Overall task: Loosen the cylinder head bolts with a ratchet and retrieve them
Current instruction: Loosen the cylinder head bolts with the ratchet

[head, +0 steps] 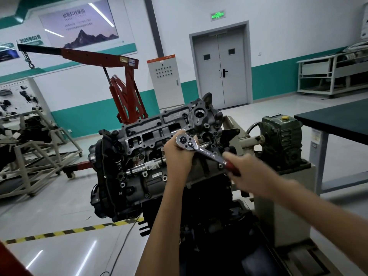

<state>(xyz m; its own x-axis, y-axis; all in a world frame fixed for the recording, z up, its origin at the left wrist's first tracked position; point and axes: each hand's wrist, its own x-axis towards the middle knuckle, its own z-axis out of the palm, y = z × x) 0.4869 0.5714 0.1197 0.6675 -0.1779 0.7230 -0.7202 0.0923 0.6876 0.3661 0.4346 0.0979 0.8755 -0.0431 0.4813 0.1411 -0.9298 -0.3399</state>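
A dark grey engine with its cylinder head (151, 134) uppermost stands on a stand at the centre. A chrome ratchet (199, 148) with a red handle lies across the head's right part. My left hand (179, 156) is curled round the ratchet's round head, fingers hidden under it. My right hand (247, 170), blurred, grips the red handle. The bolt under the ratchet is hidden. A chrome extension bar (145, 167) with a label lies on the head's near side.
A red engine crane (123, 92) stands behind the engine. A green gearbox (280, 140) sits on the stand's right end. A dark-topped table (338, 118) is at right, metal frames (35, 156) at left. Yellow-black floor tape (69, 231) runs in front.
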